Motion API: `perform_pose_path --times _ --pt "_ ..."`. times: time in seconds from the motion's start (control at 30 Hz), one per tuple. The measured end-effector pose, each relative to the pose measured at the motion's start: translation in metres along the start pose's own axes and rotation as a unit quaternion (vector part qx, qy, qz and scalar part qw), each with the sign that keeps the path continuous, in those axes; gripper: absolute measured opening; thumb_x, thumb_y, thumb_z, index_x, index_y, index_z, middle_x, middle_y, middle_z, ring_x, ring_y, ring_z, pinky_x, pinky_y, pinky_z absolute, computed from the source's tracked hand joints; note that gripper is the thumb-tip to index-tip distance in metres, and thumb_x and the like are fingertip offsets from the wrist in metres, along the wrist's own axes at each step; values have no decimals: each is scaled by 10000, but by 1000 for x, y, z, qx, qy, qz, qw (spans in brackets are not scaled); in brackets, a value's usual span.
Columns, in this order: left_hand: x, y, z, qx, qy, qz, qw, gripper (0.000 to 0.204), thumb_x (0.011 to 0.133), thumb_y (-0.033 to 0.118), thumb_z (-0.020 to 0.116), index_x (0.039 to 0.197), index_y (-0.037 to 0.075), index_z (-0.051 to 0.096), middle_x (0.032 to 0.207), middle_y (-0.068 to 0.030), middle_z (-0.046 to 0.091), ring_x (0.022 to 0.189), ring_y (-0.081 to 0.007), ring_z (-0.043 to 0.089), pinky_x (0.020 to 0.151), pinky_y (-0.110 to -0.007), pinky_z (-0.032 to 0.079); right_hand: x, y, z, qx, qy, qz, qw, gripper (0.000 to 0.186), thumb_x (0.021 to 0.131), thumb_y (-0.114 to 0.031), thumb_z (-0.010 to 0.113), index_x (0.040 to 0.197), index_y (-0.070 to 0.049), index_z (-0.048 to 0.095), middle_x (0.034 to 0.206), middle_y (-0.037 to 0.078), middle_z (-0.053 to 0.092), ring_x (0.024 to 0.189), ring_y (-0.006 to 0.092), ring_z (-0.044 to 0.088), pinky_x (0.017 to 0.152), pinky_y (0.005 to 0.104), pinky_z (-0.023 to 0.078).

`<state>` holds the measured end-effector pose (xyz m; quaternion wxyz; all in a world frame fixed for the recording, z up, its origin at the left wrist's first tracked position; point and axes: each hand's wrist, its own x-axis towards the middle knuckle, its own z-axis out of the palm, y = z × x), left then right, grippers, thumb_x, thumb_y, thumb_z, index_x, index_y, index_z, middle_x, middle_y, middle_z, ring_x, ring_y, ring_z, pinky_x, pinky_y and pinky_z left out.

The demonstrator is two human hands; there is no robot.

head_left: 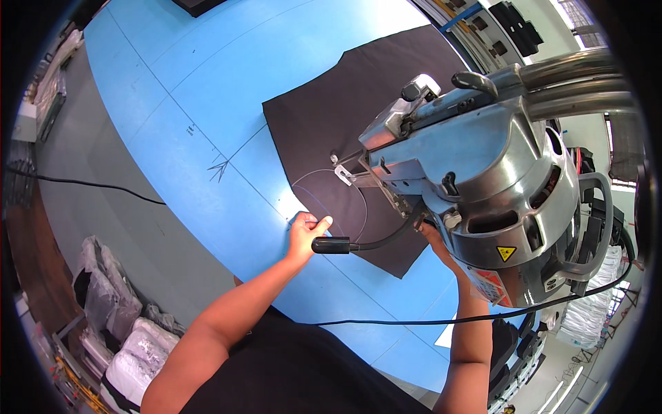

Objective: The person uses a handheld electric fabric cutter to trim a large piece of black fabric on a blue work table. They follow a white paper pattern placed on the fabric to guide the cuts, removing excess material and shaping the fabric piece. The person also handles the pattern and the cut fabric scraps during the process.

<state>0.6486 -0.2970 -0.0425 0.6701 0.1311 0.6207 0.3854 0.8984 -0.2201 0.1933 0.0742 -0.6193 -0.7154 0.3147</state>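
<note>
A dark piece of fabric (303, 127) lies flat on the blue table (207, 90). Over its right part stands a big metal cutting machine (476, 165), its narrow front end above the cloth. At the fabric's near left edge, my left hand (301, 238) is closed, thumb against the curled fingers, seemingly pinching that edge. A short black cylinder (332, 245) on a bendable black stalk partly covers this hand's view. My right hand (433, 238) reaches in under the machine's near side, beside the fabric. The machine hides most of its fingers, so its grip does not show.
A black power cable (414, 321) crosses in front of me from the machine. Thick metal tubes (579, 86) hold the machine from the right. Plastic-wrapped bundles (110, 297) sit on the floor at left. A dark object (196, 5) rests at the table's far edge.
</note>
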Motion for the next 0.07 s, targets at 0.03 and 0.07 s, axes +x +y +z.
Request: perform_pose_path --times 0.03,0.07 --pt "-2 1 2 1 -1 0 1000 395 828 217 837 944 10 521 742 -73 641 568 -113 604 492 -276 486 -1 6 -2 11 -8 8 1000 540 941 -398 710 1356 -87 560 1352 132 584 1231 235 544 1047 415 438" --pt "-5 2 3 2 -1 -1 1000 397 828 216 837 951 8 521 747 -78 642 573 -117 611 492 -276 488 -3 7 -4 10 -6 5 1000 540 941 -398 710 1356 -87 560 1352 132 584 1231 235 544 1047 415 438"
